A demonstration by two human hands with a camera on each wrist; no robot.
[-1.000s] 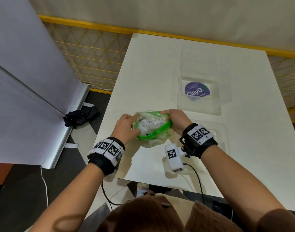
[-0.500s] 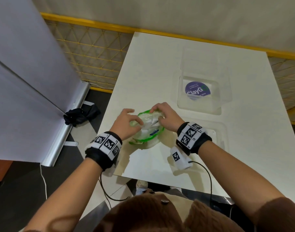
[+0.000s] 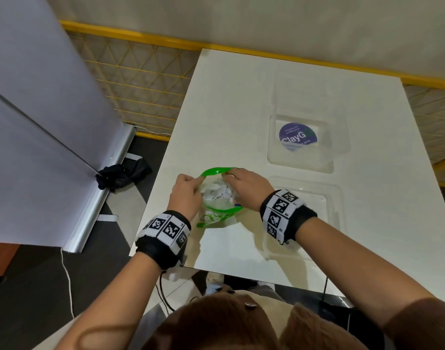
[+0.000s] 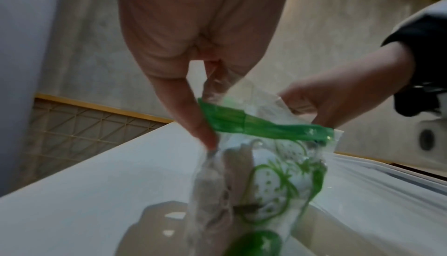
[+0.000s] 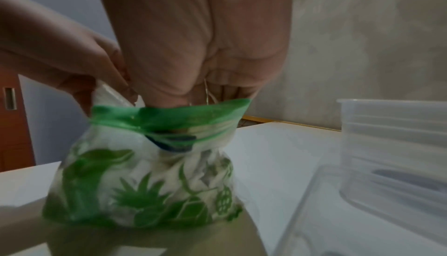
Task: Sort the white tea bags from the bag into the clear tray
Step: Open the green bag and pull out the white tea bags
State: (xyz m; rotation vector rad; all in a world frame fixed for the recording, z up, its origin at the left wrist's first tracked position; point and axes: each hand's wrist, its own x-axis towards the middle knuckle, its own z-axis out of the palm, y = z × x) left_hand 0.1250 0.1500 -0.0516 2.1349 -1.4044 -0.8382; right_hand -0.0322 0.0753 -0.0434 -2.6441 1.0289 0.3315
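Observation:
A clear zip bag (image 3: pixel 217 215) with a green rim and green leaf print stands on the white table (image 3: pixel 229 109), near its front left. Crumpled white tea bags (image 3: pixel 216 192) show inside its mouth. My left hand (image 3: pixel 200 179) pinches the left end of the rim; the thumb (image 4: pixel 200 126) presses on the green strip. My right hand (image 3: pixel 231 176) grips the rim's far right side, thumb dipped inside the mouth (image 5: pixel 169 95). A flat clear tray (image 3: pixel 325 198) lies just right of the bag, partly under my right wrist.
A deeper clear tub (image 3: pixel 340 150) with a purple round label stands behind the tray; it shows at the right (image 5: pixel 392 136) in the right wrist view. A grey panel (image 3: pixel 39 122) stands left of the table. The yellow mesh rail (image 3: pixel 140 79) runs behind.
Both hands have gone from the bag's sides to its rim. The green rim is now spread into a wide loop, and the tea bags show inside.

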